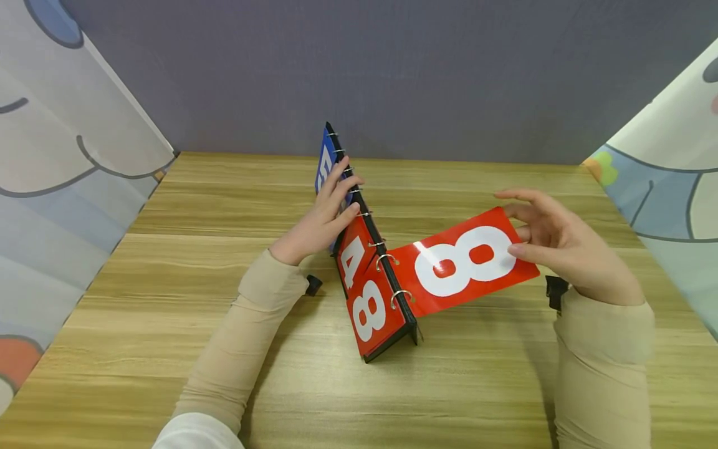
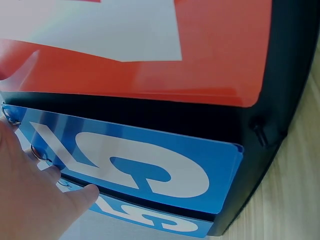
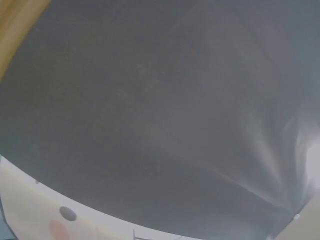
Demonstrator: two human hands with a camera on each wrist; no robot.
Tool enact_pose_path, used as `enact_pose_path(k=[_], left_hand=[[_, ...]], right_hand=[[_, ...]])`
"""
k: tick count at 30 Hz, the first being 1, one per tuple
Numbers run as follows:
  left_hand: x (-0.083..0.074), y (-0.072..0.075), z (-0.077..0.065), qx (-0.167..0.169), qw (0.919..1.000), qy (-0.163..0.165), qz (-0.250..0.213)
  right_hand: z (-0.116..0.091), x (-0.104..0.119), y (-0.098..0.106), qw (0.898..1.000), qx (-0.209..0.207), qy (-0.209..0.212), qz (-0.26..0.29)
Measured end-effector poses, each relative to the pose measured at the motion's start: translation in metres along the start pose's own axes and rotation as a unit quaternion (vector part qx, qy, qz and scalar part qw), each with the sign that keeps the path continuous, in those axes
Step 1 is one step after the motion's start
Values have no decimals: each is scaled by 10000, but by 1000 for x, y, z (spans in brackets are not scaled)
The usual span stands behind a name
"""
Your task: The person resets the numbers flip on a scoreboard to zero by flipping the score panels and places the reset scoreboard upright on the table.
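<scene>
A black tabletop flip scoreboard (image 1: pixel 412 324) stands on the wooden table, with ring-bound number cards along its top edge. Red cards showing 4 (image 1: pixel 352 259) and 8 (image 1: pixel 370 312) hang at its near end, and blue cards showing 5 (image 2: pixel 150 165) at its far end. My left hand (image 1: pixel 316 227) rests on the board's top edge, its fingers extended across it near the middle rings. On the right, my right hand (image 1: pixel 566 246) pinches the outer end of a red 8 card (image 1: pixel 465 260) between thumb and fingers. That card is flipped over the top, still on its rings (image 1: pixel 401 293).
The wooden table (image 1: pixel 213 199) meets a grey wall panel (image 1: pixel 392 75) at the back. Cartoon-printed panels (image 1: pixel 662 143) stand at both sides. Only the grey panel (image 3: pixel 150 110), a printed panel and a strip of wood show in the right wrist view.
</scene>
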State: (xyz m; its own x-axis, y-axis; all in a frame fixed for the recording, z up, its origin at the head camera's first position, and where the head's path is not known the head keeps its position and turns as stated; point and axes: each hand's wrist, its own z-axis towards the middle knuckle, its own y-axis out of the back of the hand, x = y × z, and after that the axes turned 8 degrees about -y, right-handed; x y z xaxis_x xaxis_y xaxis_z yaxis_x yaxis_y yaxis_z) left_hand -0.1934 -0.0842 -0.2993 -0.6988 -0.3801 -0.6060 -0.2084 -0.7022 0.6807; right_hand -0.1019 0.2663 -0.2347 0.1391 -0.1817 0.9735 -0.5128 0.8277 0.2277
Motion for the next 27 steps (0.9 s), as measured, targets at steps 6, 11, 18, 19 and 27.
enact_pose_path(k=[6, 11, 18, 19, 27], left_hand=[[1, -1, 0, -31, 10000, -15, 65], [2, -1, 0, -24, 10000, 6, 61], [3, -1, 1, -35, 10000, -13, 64], [3, -1, 1, -38, 10000, -18, 63], [4, -1, 2, -90, 9999, -89, 42]], right_hand=[[0, 5, -12, 9840, 569, 1367, 994], [-3, 12, -32, 9800, 208, 1620, 1140], [-5, 19, -58, 9838, -497, 1548, 753], [-3, 19, -61, 9818, -528, 1650, 776], [7, 15, -84, 9663, -623, 2294, 985]])
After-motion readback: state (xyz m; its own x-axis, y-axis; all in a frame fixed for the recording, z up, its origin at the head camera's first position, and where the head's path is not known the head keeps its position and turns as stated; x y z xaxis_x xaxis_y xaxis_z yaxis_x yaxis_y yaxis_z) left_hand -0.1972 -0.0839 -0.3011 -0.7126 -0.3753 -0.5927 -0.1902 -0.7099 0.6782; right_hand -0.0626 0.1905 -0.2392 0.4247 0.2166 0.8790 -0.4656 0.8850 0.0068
